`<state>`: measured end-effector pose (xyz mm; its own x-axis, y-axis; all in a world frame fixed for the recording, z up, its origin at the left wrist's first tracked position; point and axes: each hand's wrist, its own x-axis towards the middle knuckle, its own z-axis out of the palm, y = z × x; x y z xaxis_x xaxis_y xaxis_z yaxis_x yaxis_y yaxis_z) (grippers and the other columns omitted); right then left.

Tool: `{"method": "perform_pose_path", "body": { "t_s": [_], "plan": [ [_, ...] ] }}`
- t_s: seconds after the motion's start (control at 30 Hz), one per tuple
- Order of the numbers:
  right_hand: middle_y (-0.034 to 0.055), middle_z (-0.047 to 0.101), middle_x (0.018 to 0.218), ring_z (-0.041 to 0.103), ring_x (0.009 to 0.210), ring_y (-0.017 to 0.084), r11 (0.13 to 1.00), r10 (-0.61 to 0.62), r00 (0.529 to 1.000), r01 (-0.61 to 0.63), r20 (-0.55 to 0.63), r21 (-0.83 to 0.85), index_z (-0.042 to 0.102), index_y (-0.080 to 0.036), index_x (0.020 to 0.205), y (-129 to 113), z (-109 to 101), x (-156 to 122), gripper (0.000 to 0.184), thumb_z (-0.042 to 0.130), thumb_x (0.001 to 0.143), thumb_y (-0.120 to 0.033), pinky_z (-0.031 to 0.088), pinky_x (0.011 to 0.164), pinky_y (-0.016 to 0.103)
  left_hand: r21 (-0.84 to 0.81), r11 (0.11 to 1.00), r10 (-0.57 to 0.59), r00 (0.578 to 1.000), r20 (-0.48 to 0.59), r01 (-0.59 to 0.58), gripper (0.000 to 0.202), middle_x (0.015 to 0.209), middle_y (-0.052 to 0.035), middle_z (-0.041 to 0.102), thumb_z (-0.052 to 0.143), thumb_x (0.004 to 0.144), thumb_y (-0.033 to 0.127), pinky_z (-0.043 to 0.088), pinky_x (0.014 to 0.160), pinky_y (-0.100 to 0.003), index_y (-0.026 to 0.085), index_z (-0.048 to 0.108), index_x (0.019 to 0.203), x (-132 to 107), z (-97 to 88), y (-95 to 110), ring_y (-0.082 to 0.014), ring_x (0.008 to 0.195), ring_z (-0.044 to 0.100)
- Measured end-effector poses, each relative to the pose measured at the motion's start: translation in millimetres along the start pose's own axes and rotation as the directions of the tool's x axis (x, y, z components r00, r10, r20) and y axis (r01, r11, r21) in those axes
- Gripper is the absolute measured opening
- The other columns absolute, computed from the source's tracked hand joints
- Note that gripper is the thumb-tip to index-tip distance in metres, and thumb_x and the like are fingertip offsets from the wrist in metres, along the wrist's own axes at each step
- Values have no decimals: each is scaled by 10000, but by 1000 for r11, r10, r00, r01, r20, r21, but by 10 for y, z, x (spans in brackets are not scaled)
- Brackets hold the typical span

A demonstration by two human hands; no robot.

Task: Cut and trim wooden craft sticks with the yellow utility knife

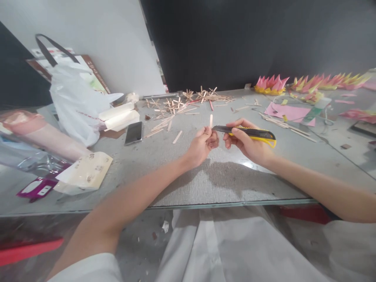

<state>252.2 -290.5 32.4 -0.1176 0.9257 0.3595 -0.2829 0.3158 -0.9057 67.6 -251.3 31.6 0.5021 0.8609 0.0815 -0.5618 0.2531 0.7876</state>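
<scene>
My left hand [202, 144] is closed around the lower end of a small wooden stick [210, 120], which stands upright above my fingers. My right hand [249, 145] grips a yellow and black utility knife [249, 133]. Its blade end points left and sits right beside the stick, just above my left fingers. Both hands hover over the middle of the grey table [223, 176].
A heap of wooden sticks [182, 105] lies at the back of the table. A phone [134, 132], a white plastic bag [76, 102] and a tissue pack [85, 172] sit at the left. Pink and yellow paper flowers [272, 84] and pink paper [289, 113] lie at the right.
</scene>
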Motion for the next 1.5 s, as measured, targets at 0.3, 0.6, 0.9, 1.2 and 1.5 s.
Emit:
{"method": "perform_pose_path", "body": {
  "t_s": [0.3, 0.6, 0.9, 1.2, 1.5],
  "plan": [
    [29, 778, 890, 742, 706, 173, 946, -188, 980, 199, 67, -258, 640, -259, 1123, 76, 1, -106, 304, 752, 1013, -519, 638, 721, 388, -18, 1000, -11, 1000, -28, 10, 371, 659, 42, 377, 505, 1132, 254, 376, 620, -259, 204, 459, 767, -34, 56, -1, -130, 575, 391],
    [22, 775, 846, 741, 686, 177, 957, -217, 976, 217, 23, -191, 641, -258, 1090, 70, 76, -125, 292, 763, 1008, -509, 646, 707, 395, 29, 999, -19, 1000, 23, 19, 449, 671, 31, 377, 523, 1126, 359, 412, 665, -295, 208, 438, 712, -32, 31, -13, -149, 597, 413],
    [15, 768, 871, 704, 692, 167, 999, -15, 998, 18, -67, 50, 672, -265, 1072, 105, 36, -46, 218, 761, 981, -441, 624, 697, 366, 102, 994, 21, 999, 47, -26, 436, 665, 40, 351, 567, 1113, 357, 363, 628, -254, 198, 435, 728, -18, 3, 18, -130, 598, 364],
    [26, 755, 886, 703, 731, 163, 992, 104, 989, -95, -108, 82, 658, -248, 1103, 117, -3, -2, 255, 724, 977, -461, 639, 714, 323, 107, 993, 45, 996, 74, -53, 432, 664, 40, 337, 566, 1114, 351, 361, 615, -246, 198, 438, 730, 4, -31, 4, -128, 600, 342],
    [14, 740, 849, 671, 671, 170, 1000, 25, 999, -26, -37, -3, 645, -263, 1055, 15, 35, -35, 227, 739, 991, -460, 600, 687, 363, 34, 999, 18, 1000, 8, -18, 389, 670, 44, 335, 540, 1123, 307, 356, 605, -238, 199, 453, 760, 1, 2, -8, -122, 580, 338]
  ]
}}
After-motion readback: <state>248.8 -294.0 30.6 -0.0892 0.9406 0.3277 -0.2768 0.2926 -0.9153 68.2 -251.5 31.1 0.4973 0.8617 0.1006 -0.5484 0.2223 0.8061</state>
